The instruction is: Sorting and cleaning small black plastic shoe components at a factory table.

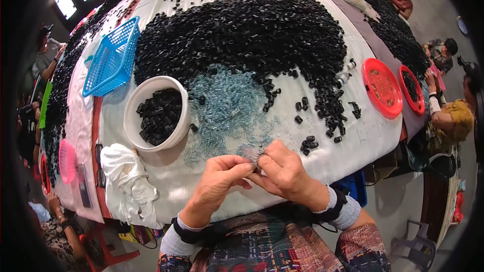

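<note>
Close together over the table's near edge, my left hand [218, 184] and my right hand [288, 174] pinch with thumbs and fingertips. What they hold is small and mostly covered by the fingers; a clear, blurred bit shows between them, and I cannot make out its kind. Just beyond lies a spread of small clear bluish pieces [222, 106]. Behind that rises a broad heap of small black plastic parts [237, 32]. To the left, a round white tub [132, 116] holds more of the black parts. Several loose black parts [308, 144] lie right of my hands.
A blue plastic basket [112, 60] stands at the left. A crumpled white cloth [128, 186] lies near the left front edge. Toward the right are a red round tray [370, 70] and small white bottles [344, 78]. Other people sit at neighbouring tables on both sides.
</note>
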Available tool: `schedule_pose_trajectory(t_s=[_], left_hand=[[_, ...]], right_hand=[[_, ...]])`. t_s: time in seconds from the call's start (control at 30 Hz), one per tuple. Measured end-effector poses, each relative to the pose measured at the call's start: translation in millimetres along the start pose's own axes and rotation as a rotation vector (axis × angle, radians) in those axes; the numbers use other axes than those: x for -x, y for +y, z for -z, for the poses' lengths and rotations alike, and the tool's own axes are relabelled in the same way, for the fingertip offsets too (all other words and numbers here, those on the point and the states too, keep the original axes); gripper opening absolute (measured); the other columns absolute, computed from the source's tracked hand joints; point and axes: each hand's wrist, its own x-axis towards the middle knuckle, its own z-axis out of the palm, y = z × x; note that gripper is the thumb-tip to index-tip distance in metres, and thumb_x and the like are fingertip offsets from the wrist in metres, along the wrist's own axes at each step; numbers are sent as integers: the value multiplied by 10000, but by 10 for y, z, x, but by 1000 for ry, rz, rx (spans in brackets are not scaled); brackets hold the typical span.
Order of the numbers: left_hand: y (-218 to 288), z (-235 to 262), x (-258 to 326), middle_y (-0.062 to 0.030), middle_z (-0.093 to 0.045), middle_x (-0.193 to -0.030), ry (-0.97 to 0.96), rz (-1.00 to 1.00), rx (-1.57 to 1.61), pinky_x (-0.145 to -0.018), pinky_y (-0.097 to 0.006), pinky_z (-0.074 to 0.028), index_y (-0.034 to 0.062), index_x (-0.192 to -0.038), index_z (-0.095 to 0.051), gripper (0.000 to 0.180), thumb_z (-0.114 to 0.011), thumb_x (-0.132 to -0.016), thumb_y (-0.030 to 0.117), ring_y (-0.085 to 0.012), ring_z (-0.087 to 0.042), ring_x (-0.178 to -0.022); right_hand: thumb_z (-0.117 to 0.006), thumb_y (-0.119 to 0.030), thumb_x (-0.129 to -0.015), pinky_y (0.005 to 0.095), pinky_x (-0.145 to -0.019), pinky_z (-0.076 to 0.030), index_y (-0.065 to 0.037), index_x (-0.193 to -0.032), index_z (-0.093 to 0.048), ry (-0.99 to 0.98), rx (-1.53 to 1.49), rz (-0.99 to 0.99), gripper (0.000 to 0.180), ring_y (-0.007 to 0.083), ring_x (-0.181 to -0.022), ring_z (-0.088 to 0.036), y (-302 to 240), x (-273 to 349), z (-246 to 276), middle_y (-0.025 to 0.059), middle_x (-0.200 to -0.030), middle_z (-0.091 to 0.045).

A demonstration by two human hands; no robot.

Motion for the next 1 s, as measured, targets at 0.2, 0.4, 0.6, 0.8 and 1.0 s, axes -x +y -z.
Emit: schedule_pose_trajectory(t_s=[0.2, 0.4, 0.6, 0.8, 1.0], left_hand=[[79, -20, 36, -114, -679, -885, -34, -23, -30, -635, -258, -530, -27, -944, -650, 163, -631, -886, 124, -143, -644, -726], [426, 310, 57, -138, -672, -865, 130, -338, 170, -578, -283, -569, 24, -961, -599, 150, -576, -931, 169, -171, -659, -691], [815, 788, 117, -85, -675, -871, 279, -432, 354, -582, -303, -585, 77, -979, -598, 165, -579, -938, 235, -165, -665, -698], [875, 892, 50, -140, -636, -1112, 277, -451, 458, -668, -342, -598, 37, -1036, -585, 189, -523, -968, 202, -211, -676, -918], [816, 965, 94, -139, -622, -1157, 197, -477, 407, -704, -366, -595, 48, -1146, -571, 229, -513, -969, 182, -211, -671, -941]], right_hand=[[-755, -109, -678, 370, -607, -482, 16, -888, -567, 50, -72, -63, 309, 293, -723, -553, -42, -8, 78, 139, -844, -545], [-572, 60, -820, 249, -552, -458, 3, -1037, -636, 34, -5, -507, 233, 111, -613, -564, 338, 298, 627, 99, -740, -596], [-578, 2, -822, 314, -495, -422, 11, -868, -535, -77, -48, -668, 63, 201, -502, -509, 439, 546, 682, 144, -618, -511], [-533, -15, -882, 246, -643, -520, -3, -1035, -577, 3, -280, -874, 159, 116, -736, -655, 621, 455, 541, 81, -766, -657], [-512, 21, -878, 227, -686, -508, -31, -1136, -574, 229, -266, -802, 271, 86, -768, -616, 771, 481, 575, 31, -865, -647]])
